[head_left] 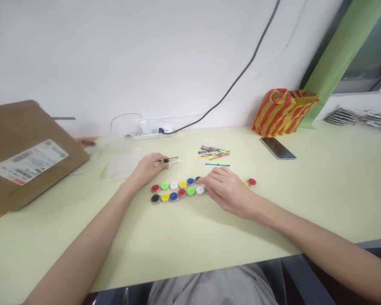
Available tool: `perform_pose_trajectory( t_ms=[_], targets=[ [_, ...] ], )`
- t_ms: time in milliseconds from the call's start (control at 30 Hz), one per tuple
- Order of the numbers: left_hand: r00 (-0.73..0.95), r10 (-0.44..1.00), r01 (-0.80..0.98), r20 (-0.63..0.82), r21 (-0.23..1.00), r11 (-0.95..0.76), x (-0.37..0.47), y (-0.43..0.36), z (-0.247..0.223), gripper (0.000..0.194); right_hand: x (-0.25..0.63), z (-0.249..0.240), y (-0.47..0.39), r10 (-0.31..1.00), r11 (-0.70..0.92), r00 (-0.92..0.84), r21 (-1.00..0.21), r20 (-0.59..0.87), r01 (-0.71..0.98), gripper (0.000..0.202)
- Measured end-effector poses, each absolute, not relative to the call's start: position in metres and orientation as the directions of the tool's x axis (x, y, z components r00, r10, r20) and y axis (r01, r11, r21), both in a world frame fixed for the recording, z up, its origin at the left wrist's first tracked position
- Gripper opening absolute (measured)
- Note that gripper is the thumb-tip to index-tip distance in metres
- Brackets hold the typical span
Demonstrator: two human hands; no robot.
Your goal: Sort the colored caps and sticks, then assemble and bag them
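My left hand [152, 166] is closed at its fingertips around a small black piece with a thin arrow [166, 160]. Beside it, a white arrow and a clear-based white disc show partly under the fingers. My right hand [225, 186] hangs over two rows of small coloured discs on clear round bases, among them a red disc [155, 188] and a blue disc [173, 196]. Its fingertips pinch at a black disc [197, 179] in the back row, mostly covered by them. The hand hides several discs in the middle of the rows.
Behind the rows lie a pile of coloured plastic arrows [212, 151] and a blue arrow [217, 164]. A phone [277, 148] and a striped bag [282, 112] are at the right. A cardboard box [28, 156], a clear plastic bag [120, 165] and a power strip [152, 134] are leftward.
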State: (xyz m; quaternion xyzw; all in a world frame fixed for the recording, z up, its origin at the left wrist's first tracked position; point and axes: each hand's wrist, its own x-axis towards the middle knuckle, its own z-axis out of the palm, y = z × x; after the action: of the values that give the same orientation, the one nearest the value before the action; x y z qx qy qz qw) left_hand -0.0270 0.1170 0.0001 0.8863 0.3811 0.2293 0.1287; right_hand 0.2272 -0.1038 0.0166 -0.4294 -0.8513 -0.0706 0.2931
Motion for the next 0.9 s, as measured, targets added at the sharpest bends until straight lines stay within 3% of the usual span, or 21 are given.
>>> perform_pose_trajectory(
  t_ms=[133,267,500,567,733,900],
  targets=[
    [0.611,0.731,0.616,0.305,0.397,-0.680,-0.027,0.117,0.001,0.038,0.239,0.017,-0.094,0.701,0.566,-0.374,-0.154,0.608,0.810,0.020],
    [0.594,0.739,0.641,0.318,0.369,-0.673,-0.027,0.117,0.001,0.038,0.260,0.014,-0.078,0.727,0.476,-0.208,-0.262,0.655,0.840,0.023],
    [0.586,0.740,0.667,0.330,0.323,-0.672,-0.029,0.116,0.000,0.036,0.305,0.005,-0.050,0.833,0.214,0.063,-0.425,0.550,0.880,0.025],
    [0.596,0.731,0.669,0.332,0.296,-0.681,-0.029,0.115,0.001,0.037,0.311,0.006,-0.048,0.873,0.223,0.034,-0.460,0.486,0.859,0.022],
    [0.606,0.731,0.672,0.315,0.288,-0.682,-0.028,0.113,0.003,0.039,0.314,0.021,-0.055,0.929,0.370,-0.287,-0.579,0.233,0.726,0.012],
    [0.594,0.734,0.685,0.328,0.273,-0.676,-0.026,0.110,0.005,0.038,0.321,0.035,-0.061,0.942,0.314,-0.318,-0.603,0.104,0.733,0.011]
  ],
)
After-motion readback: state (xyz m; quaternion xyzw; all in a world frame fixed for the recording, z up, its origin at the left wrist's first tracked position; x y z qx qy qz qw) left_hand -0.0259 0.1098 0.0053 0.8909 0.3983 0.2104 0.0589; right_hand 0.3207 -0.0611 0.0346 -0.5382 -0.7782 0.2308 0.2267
